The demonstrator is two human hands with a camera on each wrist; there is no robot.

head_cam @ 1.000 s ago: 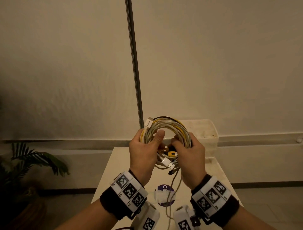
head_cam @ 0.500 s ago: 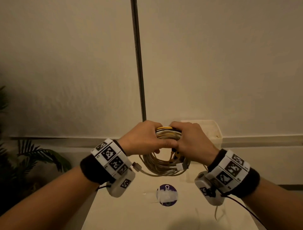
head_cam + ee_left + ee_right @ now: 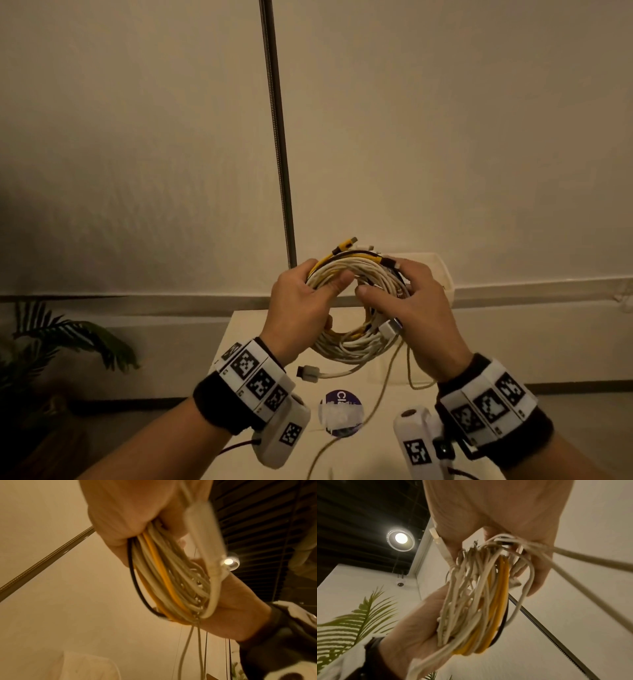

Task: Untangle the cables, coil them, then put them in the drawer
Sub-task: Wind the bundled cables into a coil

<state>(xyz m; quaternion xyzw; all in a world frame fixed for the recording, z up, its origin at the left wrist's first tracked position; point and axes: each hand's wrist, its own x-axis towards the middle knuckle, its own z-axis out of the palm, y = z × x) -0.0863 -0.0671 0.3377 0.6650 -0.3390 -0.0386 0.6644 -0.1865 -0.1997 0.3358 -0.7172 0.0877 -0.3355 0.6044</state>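
Held up above the white table (image 3: 246,329): a ring-shaped bundle of cables (image 3: 356,274), mostly white strands with a few yellow ones and a single black one along the outer edge. Clamped on the bundle's left side, the left hand (image 3: 301,305), thumb laid across the front of the strands and fingers wrapped behind. Clamped on the bundle's right side, the right hand (image 3: 421,308), thumb pointing in toward the ring's opening, fingers curled over the top and back. Sticking up from the top of the bundle, a yellow plug (image 3: 347,244). Against the right hand's palm, at the bundle's lower right, a white USB plug (image 3: 390,327). Dangling below the bundle, over the table, a white lead ending in a grey connector (image 3: 308,372), plus a couple of thin loose tails running down off the lower edge of the head view. On the table below the bundle, a round purple sticker (image 3: 340,401) partly covered with tape. Behind the bundle, at the table's far right end, a pale plastic bin (image 3: 438,270); whether that counts as the drawer, impossible to tell. Rising up the wall behind the bundle, a thin metal pole (image 3: 277,137). Left of the table, low down, a leafy plant (image 3: 68,335).

From the left wrist: same strands (image 3: 168,577) squeezed in the fist (image 3: 130,513). From the right wrist: loops (image 3: 479,595) fanned loosely between both palms.
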